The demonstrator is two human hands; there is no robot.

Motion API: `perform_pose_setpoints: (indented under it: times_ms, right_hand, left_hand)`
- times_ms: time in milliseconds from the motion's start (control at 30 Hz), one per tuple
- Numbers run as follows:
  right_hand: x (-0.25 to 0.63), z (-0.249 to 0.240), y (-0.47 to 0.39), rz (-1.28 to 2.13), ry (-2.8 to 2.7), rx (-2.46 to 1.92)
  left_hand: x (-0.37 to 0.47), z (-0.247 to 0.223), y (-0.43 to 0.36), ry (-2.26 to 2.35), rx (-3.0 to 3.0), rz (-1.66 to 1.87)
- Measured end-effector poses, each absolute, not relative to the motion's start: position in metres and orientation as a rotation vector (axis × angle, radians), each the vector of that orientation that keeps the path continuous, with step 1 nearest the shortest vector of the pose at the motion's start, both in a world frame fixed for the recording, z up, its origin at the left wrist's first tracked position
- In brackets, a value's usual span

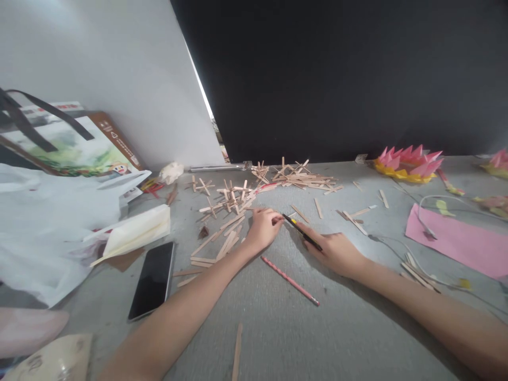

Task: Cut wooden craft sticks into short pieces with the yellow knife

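In the middle of the grey table, my right hand is closed around a black utility knife with a yellow part near its front. The knife points up and left, its tip close to the fingers of my left hand. Those fingers are pinched together, and what they hold is too small or too hidden to make out. Below my hands lies a pink patterned pencil. Loose wooden craft sticks spread just left of my left hand. A single craft stick rests beyond the knife.
More craft sticks are piled at the back. A phone, a white plastic bag and a printed carrier bag occupy the left. Pink paper, a white cable and a pink-and-yellow paper lotus lie right.
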State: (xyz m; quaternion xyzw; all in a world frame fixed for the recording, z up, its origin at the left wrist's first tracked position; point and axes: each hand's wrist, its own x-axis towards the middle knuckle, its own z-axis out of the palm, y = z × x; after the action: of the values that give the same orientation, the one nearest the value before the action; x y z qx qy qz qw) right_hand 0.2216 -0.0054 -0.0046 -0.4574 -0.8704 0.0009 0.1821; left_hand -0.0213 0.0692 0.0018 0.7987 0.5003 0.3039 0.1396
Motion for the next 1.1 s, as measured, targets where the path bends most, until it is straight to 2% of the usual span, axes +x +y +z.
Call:
perform_pose_setpoints:
  times_ms: [367, 1100]
  right_hand:
    - [0.22, -0.005, -0.008, -0.014, -2.519, -1.221]
    - [0.208, -0.007, -0.013, 0.031, -2.416, -1.442]
  left_hand:
    - [-0.02, 0.002, 0.071, 1.496, 2.229, 0.915]
    - [-0.022, -0.005, 0.075, 1.45, 2.238, 0.917]
